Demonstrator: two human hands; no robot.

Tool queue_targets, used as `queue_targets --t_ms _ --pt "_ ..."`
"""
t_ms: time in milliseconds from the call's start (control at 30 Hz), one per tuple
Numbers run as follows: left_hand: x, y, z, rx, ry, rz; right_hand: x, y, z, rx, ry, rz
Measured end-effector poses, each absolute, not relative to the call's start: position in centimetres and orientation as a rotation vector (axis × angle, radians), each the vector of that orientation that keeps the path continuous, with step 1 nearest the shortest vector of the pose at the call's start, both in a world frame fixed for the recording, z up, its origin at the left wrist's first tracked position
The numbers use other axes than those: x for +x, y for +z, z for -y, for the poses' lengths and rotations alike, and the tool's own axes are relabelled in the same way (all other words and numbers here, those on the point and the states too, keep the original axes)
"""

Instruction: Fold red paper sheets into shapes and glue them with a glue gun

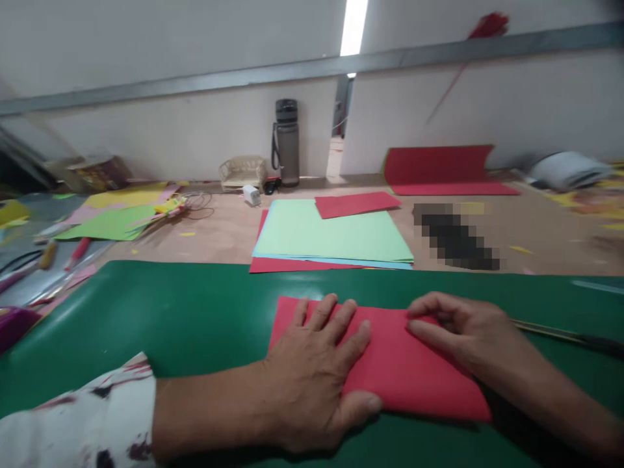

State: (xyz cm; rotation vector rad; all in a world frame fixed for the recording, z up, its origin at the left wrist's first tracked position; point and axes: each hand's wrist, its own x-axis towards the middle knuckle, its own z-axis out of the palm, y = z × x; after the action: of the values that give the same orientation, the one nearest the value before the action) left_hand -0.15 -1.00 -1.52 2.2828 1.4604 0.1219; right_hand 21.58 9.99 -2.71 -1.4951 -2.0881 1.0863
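Observation:
A sheet of red paper [404, 370] lies in front of me on a green mat [185, 312]. It looks folded, though its layers are hard to tell apart. My left hand [316, 370] rests flat on the paper's left part, fingers spread and thumb reaching toward the near edge. At the upper right edge, my right hand [458, 325] pinches the paper between thumb and index finger. Just beyond the right wrist, a thin brush-like tool [560, 331] with a dark end lies on the mat, partly hidden by the arm.
Behind the mat sits a stack of light green paper [331, 234] with a red piece [358, 204] on top. A folded red card [439, 169] and a dark bottle [288, 149] stand farther back. Coloured sheets [112, 221] and tools clutter the left; a blurred-out patch [458, 237] lies right.

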Motion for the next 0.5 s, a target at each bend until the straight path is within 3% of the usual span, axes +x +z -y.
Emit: queue_targets --t_ms 167,500 --pt "-0.1 -2.2 1.0 2.333 0.022 -1.499 22.7 -1.5 -8.7 -1.512 1.358 1.980" --pt "0.0 -4.7 1.1 2.570 0.089 -1.599 23.5 -1.4 -7.7 -1.511 1.430 2.030"
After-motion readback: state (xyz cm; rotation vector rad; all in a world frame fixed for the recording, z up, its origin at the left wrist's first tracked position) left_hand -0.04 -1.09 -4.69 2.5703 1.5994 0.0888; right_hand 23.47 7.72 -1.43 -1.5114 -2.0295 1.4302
